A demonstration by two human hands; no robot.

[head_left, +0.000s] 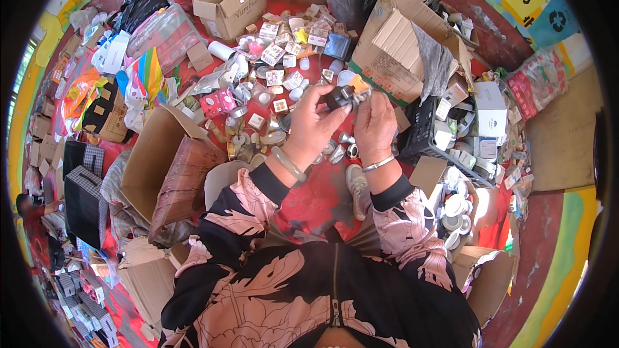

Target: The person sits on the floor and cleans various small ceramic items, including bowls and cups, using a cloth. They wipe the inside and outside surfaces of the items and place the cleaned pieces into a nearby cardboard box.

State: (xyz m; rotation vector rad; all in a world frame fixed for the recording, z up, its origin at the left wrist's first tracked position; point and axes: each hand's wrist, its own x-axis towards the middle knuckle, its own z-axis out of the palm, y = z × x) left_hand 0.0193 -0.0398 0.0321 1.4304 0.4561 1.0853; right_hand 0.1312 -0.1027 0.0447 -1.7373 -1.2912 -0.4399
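Observation:
My left hand [314, 124] is closed around a small black object [338, 96], too small to name. Right beside it, my right hand [376, 127] pinches at the object's right end, where grey and orange parts show. Both hands are raised in front of me above a red floor littered with small goods. Below them lie several jars and tins [332, 149]. Just beyond are small printed boxes [274, 78] and a pink patterned pouch [218, 102].
An open cardboard box [169, 167] stands at my left, a large torn carton [403, 42] at the far right. A black plastic crate [422, 130] holds boxes at my right, near a pile of white round items [456, 206]. Another person [35, 225] is at the far left.

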